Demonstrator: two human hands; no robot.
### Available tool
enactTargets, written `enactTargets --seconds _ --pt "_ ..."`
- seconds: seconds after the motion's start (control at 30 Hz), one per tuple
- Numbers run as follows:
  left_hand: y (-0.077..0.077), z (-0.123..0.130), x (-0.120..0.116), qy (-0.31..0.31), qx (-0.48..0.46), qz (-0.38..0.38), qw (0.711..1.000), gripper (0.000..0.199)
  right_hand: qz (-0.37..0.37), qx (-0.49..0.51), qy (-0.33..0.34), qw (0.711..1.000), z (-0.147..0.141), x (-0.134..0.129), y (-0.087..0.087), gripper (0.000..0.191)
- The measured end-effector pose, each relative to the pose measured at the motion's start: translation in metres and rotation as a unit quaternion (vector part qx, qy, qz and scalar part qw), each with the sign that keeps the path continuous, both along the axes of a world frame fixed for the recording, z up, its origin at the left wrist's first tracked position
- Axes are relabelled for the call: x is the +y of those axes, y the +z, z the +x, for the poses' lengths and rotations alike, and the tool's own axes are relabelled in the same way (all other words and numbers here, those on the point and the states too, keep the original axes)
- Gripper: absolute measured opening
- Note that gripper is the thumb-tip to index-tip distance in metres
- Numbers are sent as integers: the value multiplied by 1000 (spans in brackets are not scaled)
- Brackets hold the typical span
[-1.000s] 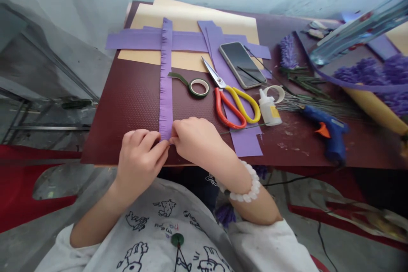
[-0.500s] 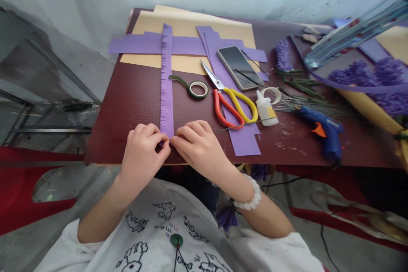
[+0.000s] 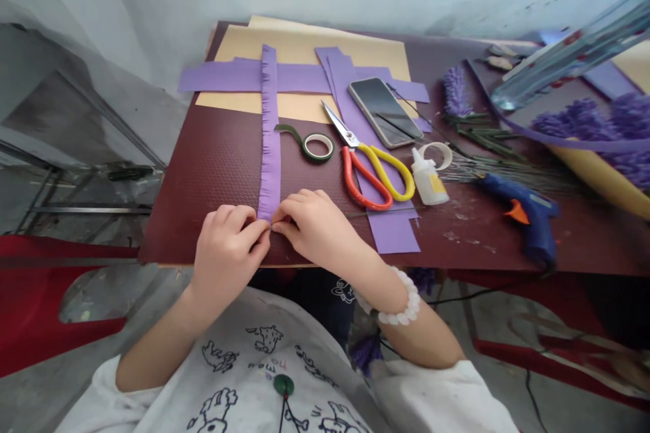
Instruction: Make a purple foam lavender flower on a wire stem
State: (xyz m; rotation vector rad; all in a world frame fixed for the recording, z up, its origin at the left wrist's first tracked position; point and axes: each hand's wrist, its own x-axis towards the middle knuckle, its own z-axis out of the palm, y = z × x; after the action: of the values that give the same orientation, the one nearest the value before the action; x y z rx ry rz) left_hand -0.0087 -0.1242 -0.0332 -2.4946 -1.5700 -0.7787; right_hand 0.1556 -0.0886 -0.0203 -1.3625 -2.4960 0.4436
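Observation:
A purple paper strip (image 3: 271,142), with small cuts along its left edge, runs away from me across the table. Its near end is pinched between the fingertips of my left hand (image 3: 228,250) and my right hand (image 3: 317,230), close to the table's front edge. Both hands are closed, and the fingers cover the tip of the strip. A thin wire (image 3: 376,211) stretches to the right from beside my right hand; where it ends at the fingers is hidden. Green floral tape (image 3: 318,147) and scissors (image 3: 363,162) with red and yellow handles lie just beyond.
Right of the scissors are a phone (image 3: 384,111), a glue bottle (image 3: 429,179), a white tape roll (image 3: 441,154) and a blue glue gun (image 3: 528,216). Purple paper strips (image 3: 218,76) lie over beige sheets (image 3: 236,103) at the back. Purple paper flowers (image 3: 457,91) are at the right.
My fingertips have shifted slightly at the strip's near end, and the right fingers are curled more. The whole view has moved a little; the tools lie as before.

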Motion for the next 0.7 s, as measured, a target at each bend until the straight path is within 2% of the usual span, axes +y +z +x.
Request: enactTargets --seconds 0.13,0.23,0.33,0.47,0.7 --pt "5 1 5 1 -5 -40 999 15 124 43 46 990 10 -11 -12 15" --pt "10 1 10 -1 -11 -85 996 14 210 22 74 975 12 -16 -16 21" --pt "12 0 14 -1 -15 -121 992 14 256 -8 88 963 8 -16 -18 22" --pt "10 -3 11 -17 -5 -103 994 12 225 -48 85 969 2 -9 -16 19" --pt "2 -9 -5 -73 23 12 997 9 63 -29 94 993 3 2 -1 13"
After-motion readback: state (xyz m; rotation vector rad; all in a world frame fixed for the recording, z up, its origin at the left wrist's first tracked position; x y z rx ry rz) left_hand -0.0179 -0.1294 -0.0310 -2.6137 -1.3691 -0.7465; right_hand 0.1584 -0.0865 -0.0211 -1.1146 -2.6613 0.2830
